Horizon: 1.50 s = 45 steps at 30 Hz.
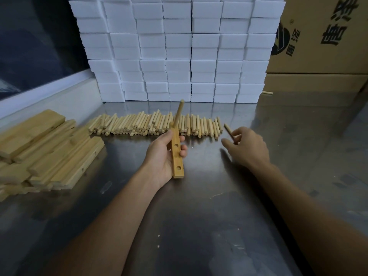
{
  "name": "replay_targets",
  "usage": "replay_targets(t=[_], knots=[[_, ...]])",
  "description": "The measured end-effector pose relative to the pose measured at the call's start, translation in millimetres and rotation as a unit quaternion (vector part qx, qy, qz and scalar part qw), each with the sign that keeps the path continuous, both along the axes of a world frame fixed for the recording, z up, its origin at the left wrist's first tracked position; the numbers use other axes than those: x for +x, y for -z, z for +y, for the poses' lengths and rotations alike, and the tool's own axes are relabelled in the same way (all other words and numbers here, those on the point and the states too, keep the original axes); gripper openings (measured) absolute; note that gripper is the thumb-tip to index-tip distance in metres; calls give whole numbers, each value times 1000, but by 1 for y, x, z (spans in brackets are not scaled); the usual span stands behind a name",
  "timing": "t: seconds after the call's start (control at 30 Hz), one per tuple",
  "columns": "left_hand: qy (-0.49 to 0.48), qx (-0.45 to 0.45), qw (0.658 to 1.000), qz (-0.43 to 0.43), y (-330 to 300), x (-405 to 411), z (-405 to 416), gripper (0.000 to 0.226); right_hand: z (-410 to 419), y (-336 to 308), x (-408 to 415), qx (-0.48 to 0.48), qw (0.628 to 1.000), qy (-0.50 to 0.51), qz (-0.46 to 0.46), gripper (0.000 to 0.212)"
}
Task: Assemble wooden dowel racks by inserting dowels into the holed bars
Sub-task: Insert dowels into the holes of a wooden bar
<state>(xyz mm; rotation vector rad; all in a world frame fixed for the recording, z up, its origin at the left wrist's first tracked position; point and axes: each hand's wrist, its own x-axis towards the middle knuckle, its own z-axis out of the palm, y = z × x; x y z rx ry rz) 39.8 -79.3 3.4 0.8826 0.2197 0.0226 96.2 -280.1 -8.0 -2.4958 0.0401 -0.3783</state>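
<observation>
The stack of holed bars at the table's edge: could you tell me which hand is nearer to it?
Left. The left hand, gripping a bar, is just right of the stack; the right hand, pinching a dowel, is farther right.

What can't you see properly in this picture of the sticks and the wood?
Head view only:
- Holed bar: two empty holes show; the left hand wraps its middle, hiding any others.
- Dowel in the right hand: the fingers cover its near end.
- Stack of wooden bars: cut off by the left edge, so uncountable.
- Cardboard box: print cut off by the right edge.
- Stray dowel by the foam blocks: partly hidden.
</observation>
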Motion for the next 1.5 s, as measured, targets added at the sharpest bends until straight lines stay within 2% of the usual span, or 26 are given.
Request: replay_targets(t=[0.1, 0.27, 0.4, 0.53, 0.63, 0.73, 0.83, 0.93, 1.0, 1.1, 1.23, 1.5], knots=[[-6, -12, 1000, 3, 1, 1, 1, 30, 6, 1, 11, -36, 999, 16, 5, 42], [-7, -13, 1000, 3, 2, 4, 1, 27, 9, 4, 20, -35, 998, 42, 3, 22], [-7, -12, 1000, 0, 2, 3, 0, 29, 10, 3, 24, -38, 996, 72, -35, 30], [-5, -11, 1000, -3, 2, 3, 0, 32, 3, -6, 33, -66, 991, 104, 43, 23], [-6, -5, 1000, -5, 2, 3, 0, 33, -1, -10, 30, -15, 995, 90, 40, 13], [-13, 5, 1000, -3, 2, 3, 0, 31, -5, -10, 15, 110, 992, 49, -25, 9], [-25, 10, 1000, -2, 2, 3, 0, 28, -4, -22, -11, 230, 969, -13, -90, 9], [-33, 19, 999, -1, 2, 3, 0, 29, 2, -38, -39, 279, 945, -126, -120, 9], [-35, 25, 999, -1, 3, 3, 0, 29, 12, -42, -54, 269, 935, -198, -123, 7], [-41, 34, 999, -1, 4, 4, -1, 25, 22, -42, -64, 203, 937, -253, -129, 8], [-38, 51, 998, -8, 5, 5, -2, 24, 23, -42, -64, 130, 944, -270, -140, 9], [-47, 72, 996, -18, 5, 4, -4, 20, 21, -41, -61, 84, 943, -274, -169, 10]])
